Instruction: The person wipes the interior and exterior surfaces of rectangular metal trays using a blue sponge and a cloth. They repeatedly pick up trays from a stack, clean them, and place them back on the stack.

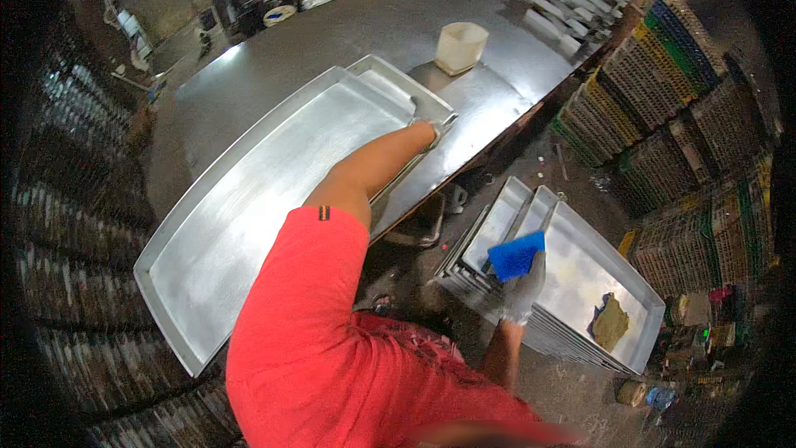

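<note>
Left hand (430,134) at tray (274,191) edge, frame centre; fingers hidden, can't tell. Right hand (526,286) grips blue pad (516,257) by stack (572,348), lower right. Risk: bumped stack could shed brown lump (611,323); leaning could skid tray.

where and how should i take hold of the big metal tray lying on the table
The tray is probably best gripped two-handed by its raised walls, midway along the two long sides, coming in from outside and above. It lies open side up, broad and shallow. The left long wall is uncovered; the person's left arm crosses the right one.
</note>
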Tool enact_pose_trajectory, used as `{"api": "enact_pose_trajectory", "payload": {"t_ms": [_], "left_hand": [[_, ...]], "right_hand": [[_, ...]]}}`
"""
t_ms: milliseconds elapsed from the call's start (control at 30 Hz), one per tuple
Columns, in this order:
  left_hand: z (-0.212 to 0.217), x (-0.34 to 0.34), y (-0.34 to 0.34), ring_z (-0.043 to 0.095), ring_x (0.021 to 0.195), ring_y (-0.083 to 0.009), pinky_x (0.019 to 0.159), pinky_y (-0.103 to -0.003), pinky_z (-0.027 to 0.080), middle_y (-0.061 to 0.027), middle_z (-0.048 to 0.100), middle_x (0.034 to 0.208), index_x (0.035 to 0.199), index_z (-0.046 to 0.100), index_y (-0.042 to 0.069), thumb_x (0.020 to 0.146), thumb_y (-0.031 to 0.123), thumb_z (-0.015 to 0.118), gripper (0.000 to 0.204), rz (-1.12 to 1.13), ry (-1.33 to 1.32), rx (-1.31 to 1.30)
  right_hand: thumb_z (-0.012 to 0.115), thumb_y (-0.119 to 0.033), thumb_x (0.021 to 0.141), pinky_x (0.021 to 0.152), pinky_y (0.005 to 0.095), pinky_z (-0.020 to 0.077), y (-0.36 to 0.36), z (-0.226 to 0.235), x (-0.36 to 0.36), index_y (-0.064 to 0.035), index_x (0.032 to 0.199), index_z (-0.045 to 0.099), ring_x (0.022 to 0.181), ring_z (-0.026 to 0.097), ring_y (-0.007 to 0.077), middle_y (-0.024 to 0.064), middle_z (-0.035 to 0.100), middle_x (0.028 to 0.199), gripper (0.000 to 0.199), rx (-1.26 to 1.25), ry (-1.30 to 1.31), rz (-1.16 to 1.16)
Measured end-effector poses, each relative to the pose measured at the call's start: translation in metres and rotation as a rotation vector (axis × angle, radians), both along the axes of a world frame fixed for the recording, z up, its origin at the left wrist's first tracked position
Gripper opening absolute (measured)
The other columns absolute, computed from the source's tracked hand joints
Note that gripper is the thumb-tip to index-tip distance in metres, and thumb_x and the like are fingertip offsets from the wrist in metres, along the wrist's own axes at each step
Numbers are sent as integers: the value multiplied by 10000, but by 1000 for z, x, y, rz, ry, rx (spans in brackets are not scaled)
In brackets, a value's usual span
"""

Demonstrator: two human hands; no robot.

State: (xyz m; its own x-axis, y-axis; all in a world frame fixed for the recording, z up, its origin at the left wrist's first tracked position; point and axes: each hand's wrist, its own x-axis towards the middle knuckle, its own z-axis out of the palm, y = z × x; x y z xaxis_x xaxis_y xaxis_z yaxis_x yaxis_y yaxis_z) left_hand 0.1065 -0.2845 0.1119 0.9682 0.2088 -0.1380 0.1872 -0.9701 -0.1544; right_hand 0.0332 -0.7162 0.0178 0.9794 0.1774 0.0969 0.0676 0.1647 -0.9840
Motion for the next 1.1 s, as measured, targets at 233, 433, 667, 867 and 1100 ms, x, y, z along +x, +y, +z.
{"api": "enact_pose_trajectory", "payload": {"t_ms": [233, 433, 667, 867, 1100], "left_hand": [[-78, 60, 49, 729, 1037, -328, 844, -542, 539, -193, 765, 1132, 1117, 787, 86, 809, 578, 748, 582, -87, 578, -253], [-55, -7, 4, 665, 1202, -310, 1047, -552, 451, -170, 719, 1271, 1295, 718, 106, 901, 609, 660, 642, 109, -45, -265], [-70, -16, 40, 623, 1196, -343, 1059, -515, 415, -143, 693, 1232, 1271, 680, 94, 897, 463, 652, 526, 106, -846, -141], [-46, -52, 229, 660, 1143, -404, 962, -520, 522, -227, 707, 1192, 1175, 708, 49, 924, 387, 642, 426, 696, -961, -10], [-126, -94, 250, 580, 1335, -412, 1104, -618, 421, -226, 574, 1488, 1485, 546, 73, 967, 684, 490, 802, 727, -418, -124]], "right_hand": [[535, -379, 1105, 846, 385, 567, -87, -16, -25, -59, 1190, 648, 944, 643, 186, 39, 666, 1070, 349, 231, 187, -260], [492, -361, 1133, 849, 357, 562, -112, -10, -31, -50, 1165, 644, 965, 624, 157, 29, 651, 1064, 348, 212, 151, -257], [595, -448, 1047, 756, 380, 556, -90, 6, 15, -7, 1080, 656, 811, 642, 190, 75, 681, 931, 446, 80, 166, -309], [645, -403, 1040, 774, 321, 540, -116, -2, 13, 15, 1155, 667, 872, 641, 146, 41, 689, 1026, 434, -270, 100, -435], [636, -372, 1045, 793, 312, 520, -176, 1, -34, 25, 1192, 679, 861, 614, 136, 19, 689, 1022, 426, -383, 149, -634]]}}
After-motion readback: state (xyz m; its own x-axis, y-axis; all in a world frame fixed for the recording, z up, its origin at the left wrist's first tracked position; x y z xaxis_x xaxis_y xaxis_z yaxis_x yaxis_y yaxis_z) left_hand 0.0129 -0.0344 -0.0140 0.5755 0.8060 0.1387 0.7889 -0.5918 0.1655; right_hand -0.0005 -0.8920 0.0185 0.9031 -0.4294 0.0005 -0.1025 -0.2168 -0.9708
